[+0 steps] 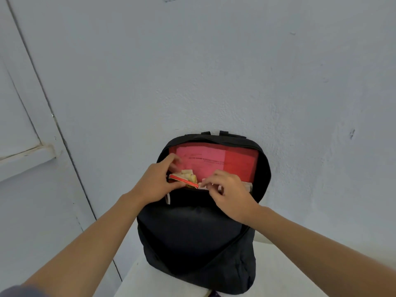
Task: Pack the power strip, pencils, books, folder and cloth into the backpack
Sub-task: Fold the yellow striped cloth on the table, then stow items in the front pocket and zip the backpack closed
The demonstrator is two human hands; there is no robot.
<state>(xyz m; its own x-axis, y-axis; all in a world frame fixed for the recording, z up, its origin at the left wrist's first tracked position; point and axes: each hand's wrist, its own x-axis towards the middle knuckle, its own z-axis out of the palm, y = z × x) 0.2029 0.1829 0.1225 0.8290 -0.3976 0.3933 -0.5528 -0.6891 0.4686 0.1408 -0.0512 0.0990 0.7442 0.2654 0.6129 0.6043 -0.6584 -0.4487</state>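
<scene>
A black backpack (pixel 192 236) stands upright on a white table, its main compartment unzipped. A red folder (pixel 227 161) stands against the back wall of the compartment. In front of it a book with a red edge (pixel 184 181) and something yellowish stick out. My left hand (pixel 158 183) grips the book's left end at the opening. My right hand (pixel 229 194) pinches a whitish thing (pixel 248 185) at the bag's front lip; I cannot tell what it is. A white cord (pixel 168 198) hangs over the lip on the left.
The white table (pixel 137 275) is small and ends just left of the bag. A pale blue wall (pixel 214 71) rises right behind the backpack. A door with a frame (pixel 32 129) fills the left side.
</scene>
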